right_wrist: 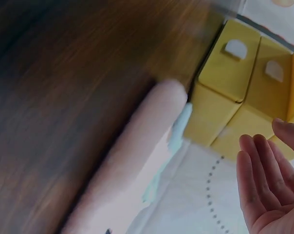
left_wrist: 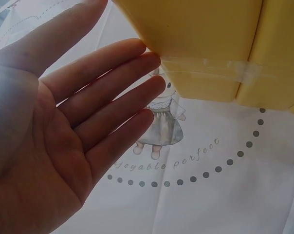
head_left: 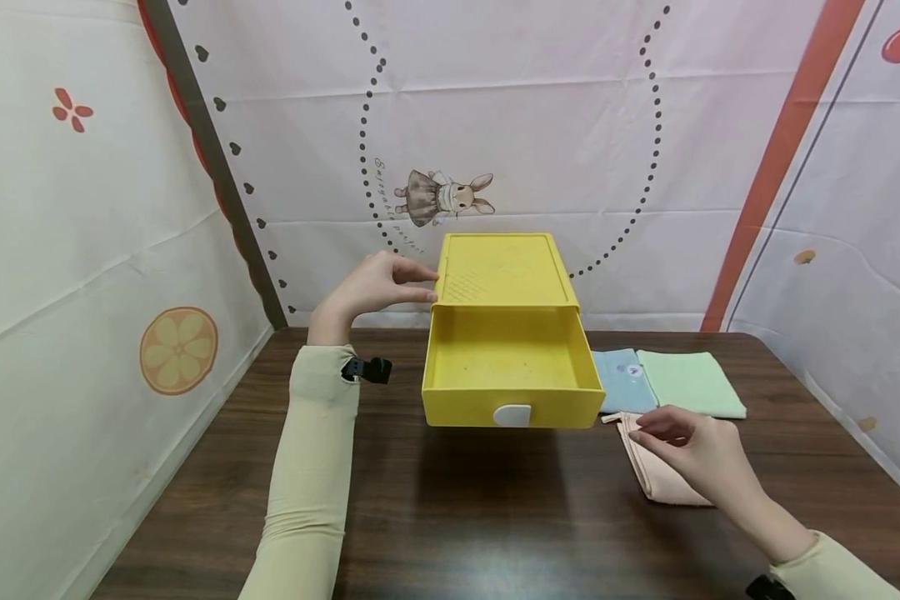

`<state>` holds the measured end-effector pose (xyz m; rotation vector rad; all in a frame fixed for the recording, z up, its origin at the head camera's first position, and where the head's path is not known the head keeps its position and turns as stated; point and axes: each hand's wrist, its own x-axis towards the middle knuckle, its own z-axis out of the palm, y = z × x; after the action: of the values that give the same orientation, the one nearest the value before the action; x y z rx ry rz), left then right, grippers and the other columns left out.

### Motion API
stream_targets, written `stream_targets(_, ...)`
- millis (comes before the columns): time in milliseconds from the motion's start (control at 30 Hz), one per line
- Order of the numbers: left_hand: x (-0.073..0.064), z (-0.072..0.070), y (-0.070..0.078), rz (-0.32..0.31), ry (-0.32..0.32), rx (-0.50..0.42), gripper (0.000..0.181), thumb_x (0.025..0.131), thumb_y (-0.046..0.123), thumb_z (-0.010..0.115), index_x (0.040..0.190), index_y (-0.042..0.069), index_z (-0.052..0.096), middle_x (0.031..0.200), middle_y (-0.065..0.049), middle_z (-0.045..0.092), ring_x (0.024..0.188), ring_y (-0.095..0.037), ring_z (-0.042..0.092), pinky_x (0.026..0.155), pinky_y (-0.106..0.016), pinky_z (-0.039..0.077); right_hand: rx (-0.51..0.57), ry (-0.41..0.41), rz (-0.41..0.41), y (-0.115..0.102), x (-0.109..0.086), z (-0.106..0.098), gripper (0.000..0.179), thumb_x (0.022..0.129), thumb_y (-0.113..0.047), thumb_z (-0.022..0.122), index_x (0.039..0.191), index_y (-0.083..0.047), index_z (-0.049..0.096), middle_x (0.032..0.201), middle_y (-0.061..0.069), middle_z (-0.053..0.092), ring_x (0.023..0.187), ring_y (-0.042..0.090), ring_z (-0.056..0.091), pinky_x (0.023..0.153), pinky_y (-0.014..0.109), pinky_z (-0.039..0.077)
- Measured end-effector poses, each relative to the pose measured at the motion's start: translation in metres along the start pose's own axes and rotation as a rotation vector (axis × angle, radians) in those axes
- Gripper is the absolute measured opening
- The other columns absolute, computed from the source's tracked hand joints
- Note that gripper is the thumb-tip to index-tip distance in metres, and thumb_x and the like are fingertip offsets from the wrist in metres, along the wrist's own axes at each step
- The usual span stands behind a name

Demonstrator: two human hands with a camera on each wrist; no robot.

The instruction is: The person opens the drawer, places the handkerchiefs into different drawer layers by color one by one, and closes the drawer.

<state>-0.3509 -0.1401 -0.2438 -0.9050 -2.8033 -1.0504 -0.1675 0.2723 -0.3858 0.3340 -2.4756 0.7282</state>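
In the middle of the head view, the open drawer [head_left: 457, 408] juts toward you from the yellow box [head_left: 510, 271] and hides most of what lies beneath it. Your right wrist view shows two lower drawers [right_wrist: 225, 73], both shut, at the upper right; the top one is cut off by the frame's right edge. There the pale folded shape left of centre is blurred, and your thumb and palm run out of the frame.

Your left hand [head_left: 375, 287] has its fingers extended, tips at the box's upper left edge; the left wrist view shows them straight, meeting the box at upper centre, with no grasp round it. The box lies just right of those fingertips.

Your right hand [head_left: 693, 458], lower right in the head view, is loosely bent with nothing in its fingers. It covers part of the pink cloth [head_left: 663, 479]; whether it touches the cloth you cannot tell. Beyond it, on the table [head_left: 480, 517], lie the blue cloth [head_left: 618, 383], partly behind the drawer, and the green cloth [head_left: 693, 383].
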Motion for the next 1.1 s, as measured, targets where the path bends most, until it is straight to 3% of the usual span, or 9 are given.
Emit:
stream_targets(333, -0.001, 0.0, 0.001, 0.004, 0.0, 0.005, 0.046, 0.076, 0.048, 0.076, 0.114, 0.022, 0.07, 0.115, 0.003, 0.068, 0.103, -0.012, 0.063, 0.09, -0.035, 0.051, -0.02, -0.023, 0.001, 0.034, 0.002, -0.006, 0.017, 0.074, -0.019, 0.081, 0.087, -0.016, 0.071, 0.072, -0.004, 0.072, 0.063, -0.01, 0.06, 0.055, 0.01, 0.046)
stream_targets(567, 0.0, -0.001, 0.002, 0.004, 0.001, 0.003, 0.045, 0.076, 0.047, 0.076, 0.113, 0.023, 0.07, 0.114, 0.003, 0.068, 0.102, -0.011, 0.063, 0.089, -0.035, 0.051, -0.096, -0.066, 0.046, 0.057, 0.003, -0.011, 0.017, 0.075, -0.027, 0.08, 0.087, -0.018, 0.071, 0.07, -0.008, 0.072, 0.062, -0.008, 0.061, 0.055, 0.022, 0.044)
stream_targets(700, 0.0, -0.001, 0.002, 0.003, 0.004, 0.005, 0.044, 0.076, 0.047, 0.076, 0.113, 0.023, 0.07, 0.114, 0.004, 0.068, 0.102, -0.011, 0.063, 0.089, -0.034, 0.051, -0.114, -0.105, 0.077, 0.069, 0.004, -0.013, 0.019, 0.076, -0.027, 0.08, 0.087, -0.016, 0.071, 0.07, -0.008, 0.071, 0.064, -0.01, 0.059, 0.058, 0.022, 0.043)
stream_targets(933, -0.001, -0.001, 0.002, 0.003, 0.002, 0.004, 0.043, 0.077, 0.045, 0.076, 0.113, 0.023, 0.07, 0.115, 0.003, 0.068, 0.102, -0.011, 0.063, 0.09, -0.034, 0.051, -0.099, -0.202, 0.159, 0.083, 0.003, -0.019, 0.023, 0.081, -0.033, 0.075, 0.093, -0.014, 0.069, 0.078, -0.002, 0.073, 0.066, -0.011, 0.056, 0.047, 0.021, 0.041)
stream_targets(1100, -0.001, -0.001, 0.001, 0.005, 0.003, 0.003, 0.044, 0.077, 0.046, 0.076, 0.113, 0.023, 0.07, 0.115, 0.003, 0.068, 0.103, -0.011, 0.063, 0.09, -0.035, 0.051, -0.122, -0.243, 0.185, 0.093, 0.002, -0.025, 0.026, 0.082, -0.038, 0.073, 0.095, -0.016, 0.07, 0.081, -0.002, 0.073, 0.068, -0.011, 0.057, 0.053, 0.021, 0.041)
